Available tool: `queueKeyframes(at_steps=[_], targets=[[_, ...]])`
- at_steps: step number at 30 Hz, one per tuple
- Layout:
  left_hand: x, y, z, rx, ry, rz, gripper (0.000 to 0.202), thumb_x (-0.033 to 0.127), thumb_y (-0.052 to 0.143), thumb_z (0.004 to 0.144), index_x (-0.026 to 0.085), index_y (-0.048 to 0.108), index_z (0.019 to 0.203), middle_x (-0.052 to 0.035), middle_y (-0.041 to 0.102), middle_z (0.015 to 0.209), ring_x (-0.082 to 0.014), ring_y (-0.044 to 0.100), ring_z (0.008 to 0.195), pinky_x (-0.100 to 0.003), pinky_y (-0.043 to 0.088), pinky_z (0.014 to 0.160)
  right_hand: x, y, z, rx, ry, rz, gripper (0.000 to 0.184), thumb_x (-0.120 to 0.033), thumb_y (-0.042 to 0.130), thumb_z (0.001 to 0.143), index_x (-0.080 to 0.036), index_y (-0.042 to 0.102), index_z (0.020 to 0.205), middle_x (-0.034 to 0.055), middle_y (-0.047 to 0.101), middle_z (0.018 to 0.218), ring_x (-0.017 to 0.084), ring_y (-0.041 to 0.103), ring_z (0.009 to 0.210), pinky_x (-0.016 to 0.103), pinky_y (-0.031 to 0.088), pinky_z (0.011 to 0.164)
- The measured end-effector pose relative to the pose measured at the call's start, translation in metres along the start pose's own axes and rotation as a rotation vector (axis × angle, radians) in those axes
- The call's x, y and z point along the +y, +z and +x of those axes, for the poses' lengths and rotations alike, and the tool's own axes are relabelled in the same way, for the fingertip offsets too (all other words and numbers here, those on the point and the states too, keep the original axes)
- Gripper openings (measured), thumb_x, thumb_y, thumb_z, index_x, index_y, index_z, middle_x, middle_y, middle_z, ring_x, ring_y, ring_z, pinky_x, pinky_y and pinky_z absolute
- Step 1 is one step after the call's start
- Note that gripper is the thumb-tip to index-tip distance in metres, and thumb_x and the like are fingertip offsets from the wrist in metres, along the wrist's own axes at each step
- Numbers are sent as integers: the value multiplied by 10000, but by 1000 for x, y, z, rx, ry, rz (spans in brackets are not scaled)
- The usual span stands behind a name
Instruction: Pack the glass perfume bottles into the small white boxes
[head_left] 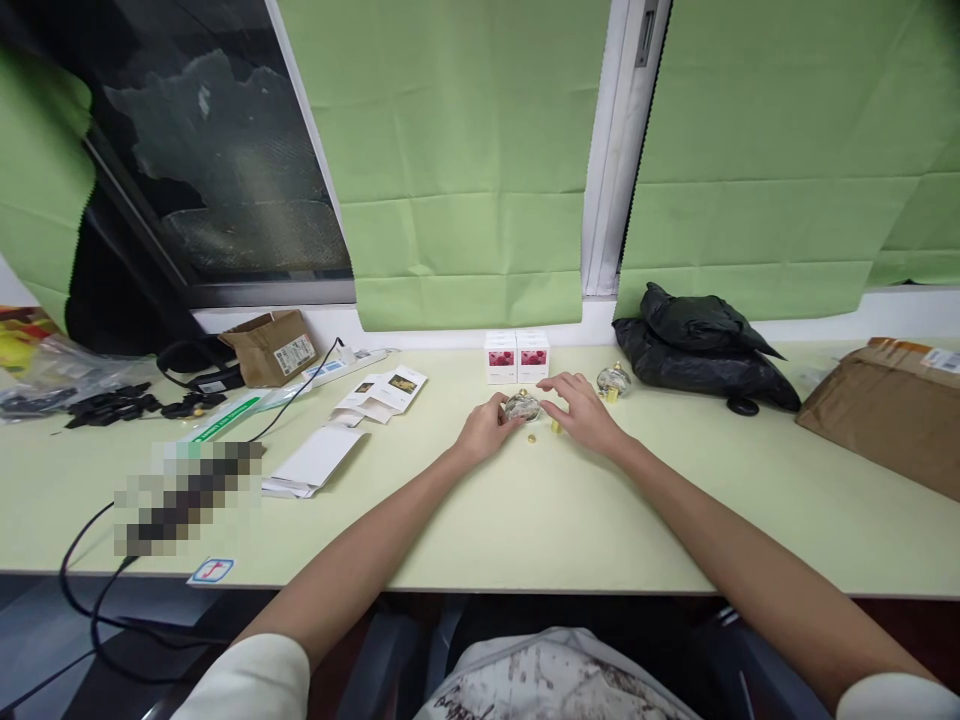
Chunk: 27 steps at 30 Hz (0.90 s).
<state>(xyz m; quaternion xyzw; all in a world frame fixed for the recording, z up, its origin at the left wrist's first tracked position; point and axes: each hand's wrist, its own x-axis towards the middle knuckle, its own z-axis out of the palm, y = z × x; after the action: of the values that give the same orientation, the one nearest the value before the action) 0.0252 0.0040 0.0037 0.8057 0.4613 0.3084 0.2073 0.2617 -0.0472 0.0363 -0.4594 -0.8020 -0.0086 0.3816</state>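
Note:
My left hand [484, 432] is closed round the left side of a small rounded glass bottle [523, 406] with a gold top, like a perfume bottle. My right hand [581, 410] hovers at the bottle's right side, thumb and forefinger apart; whether a fingertip touches the glass cannot be made out. A gold cap [556, 426] stands on the table under the right hand. Just in front of the bottle lies a tiny gold piece [532, 438]. A second bottle [614, 378] of the same look stands behind and right of my right hand, with another gold cap [612, 395] before it.
White boxes with pink pictures [517, 358] stand against the wall. Flattened white cartons [319, 460] lie left. Further left are an opened brown box [276, 347], a power strip [349, 366] and cables. Black plastic bags [701, 350] and a large brown parcel [892, 415] occupy the right.

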Motion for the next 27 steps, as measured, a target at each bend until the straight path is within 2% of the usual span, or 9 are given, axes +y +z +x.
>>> queueKeyframes(at_steps=[4, 7, 13, 17, 21, 27], targets=[[3, 5, 1, -69, 155, -84, 442, 314, 529, 1011, 230, 525, 1445, -56, 736, 1105, -192, 663, 886, -335, 512, 866, 7, 5, 1, 12, 37, 34, 395, -391, 492, 1064, -263, 556, 1432, 94, 646, 1371, 293, 552, 1150, 448, 430, 1027], [7, 5, -1, -102, 220, -83, 525, 234, 474, 1017, 240, 446, 1541, -78, 726, 1227, -214, 648, 1041, -385, 497, 1006, 11, 9, 4, -7, 61, 18, 355, -398, 476, 1069, -258, 599, 1371, 93, 672, 1325, 297, 546, 1132, 454, 429, 1027], [8, 0, -3, -111, 184, -121, 510, 287, 514, 1014, 210, 462, 1515, -97, 690, 1250, -195, 653, 968, -371, 524, 963, 22, 4, 9, 12, 58, -80, 219, -297, 447, 1064, -240, 656, 1093, 96, 667, 1106, 283, 556, 1043, 413, 444, 960], [5, -1, -3, -110, 159, -134, 498, 341, 537, 1012, 206, 489, 1489, -87, 683, 1202, -185, 645, 939, -354, 537, 908, 32, -17, 10, -36, 69, -207, 195, -215, 461, 1027, -215, 651, 988, 108, 646, 1020, 272, 579, 971, 374, 439, 876], [3, -1, -4, -114, 142, -148, 474, 335, 551, 1002, 227, 526, 1463, -80, 685, 1194, -192, 637, 988, -353, 540, 903, 45, -47, 7, -123, 177, -314, 129, -153, 530, 942, -196, 646, 903, 78, 651, 939, 210, 579, 812, 308, 395, 746], [2, -2, -4, -115, 156, -132, 425, 341, 557, 998, 236, 586, 1409, -81, 694, 1181, -216, 632, 1045, -371, 540, 917, 79, -93, -1, -299, 387, -451, 80, -133, 624, 843, -196, 653, 803, 69, 699, 875, 189, 600, 763, 280, 347, 642]])
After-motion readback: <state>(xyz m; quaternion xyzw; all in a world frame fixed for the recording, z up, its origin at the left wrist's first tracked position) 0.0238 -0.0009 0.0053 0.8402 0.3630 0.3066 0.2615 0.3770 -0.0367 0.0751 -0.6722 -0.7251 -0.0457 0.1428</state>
